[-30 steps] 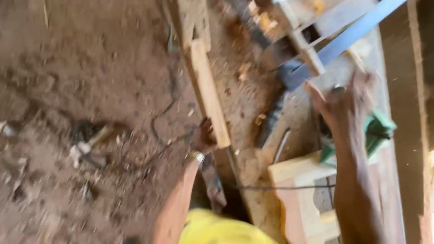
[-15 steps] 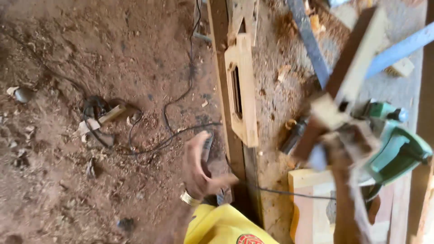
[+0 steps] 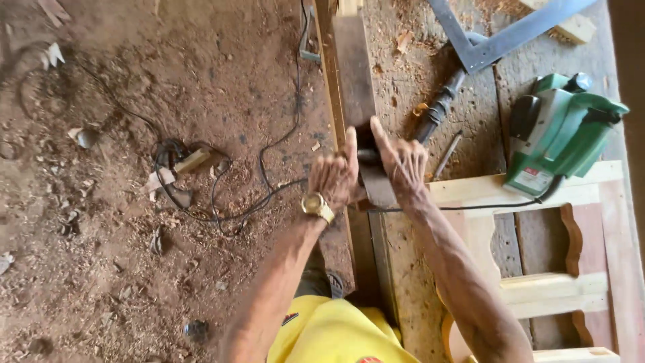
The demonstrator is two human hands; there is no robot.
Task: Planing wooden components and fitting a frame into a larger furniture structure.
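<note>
Both hands, left hand (image 3: 334, 176) and right hand (image 3: 403, 165), are grasping a dark wooden plank (image 3: 356, 87) at frame centre along the desk (image 3: 410, 269) edge; slipping could be dropping it onto the cable (image 3: 269, 195) beneath.

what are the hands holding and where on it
Left hand and right hand together grip the long dark flat wooden board at its near end.
</note>
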